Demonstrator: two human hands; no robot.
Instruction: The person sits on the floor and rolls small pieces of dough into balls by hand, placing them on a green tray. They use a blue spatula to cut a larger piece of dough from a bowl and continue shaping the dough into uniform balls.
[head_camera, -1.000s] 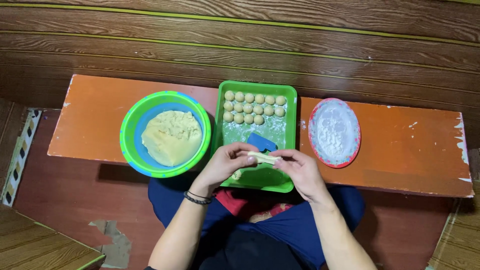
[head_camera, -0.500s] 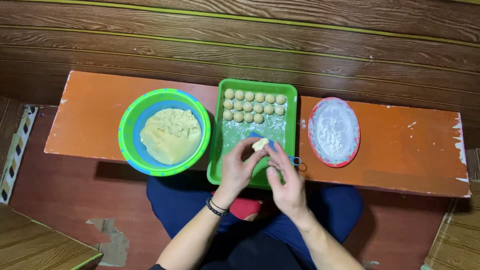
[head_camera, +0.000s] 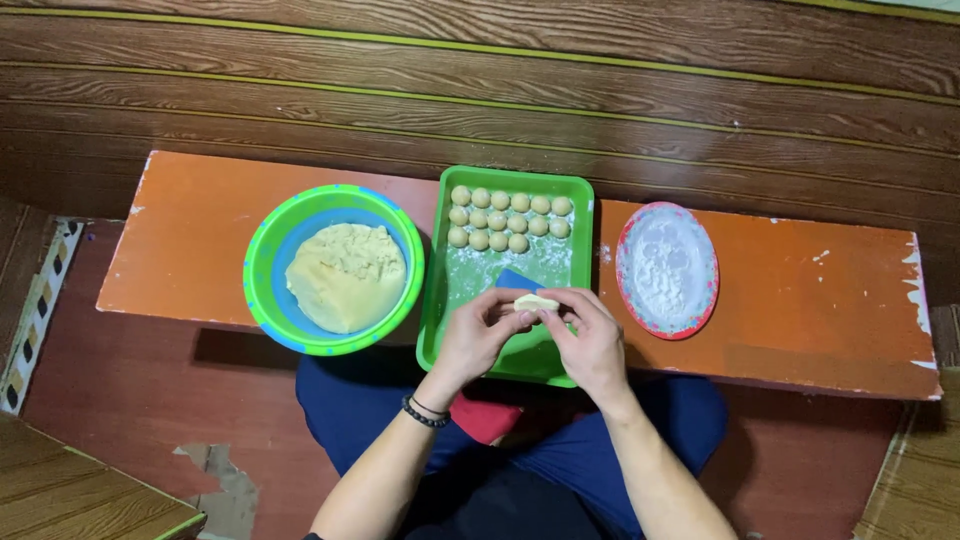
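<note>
Both my hands meet over the near half of a green rectangular tray (head_camera: 580, 200). My left hand (head_camera: 478, 338) and my right hand (head_camera: 590, 342) pinch a small pale piece of dough (head_camera: 536, 301) between their fingertips. Several small dough balls (head_camera: 505, 218) lie in rows at the tray's far end, on a floury bottom. A blue flat scraper (head_camera: 516, 279) lies in the tray just beyond the held dough. A dark beaded bracelet sits on my left wrist.
A green and blue bowl (head_camera: 262, 262) holding a lump of yellow dough (head_camera: 346, 275) stands left of the tray. A red-rimmed plate of white flour (head_camera: 667, 268) stands to the right. All rest on an orange bench (head_camera: 800, 300) before a dark wooden wall.
My hands first rose to the tray's middle, then settled back toward its near half. The dough piece stays between my fingertips and looks rounder now.
</note>
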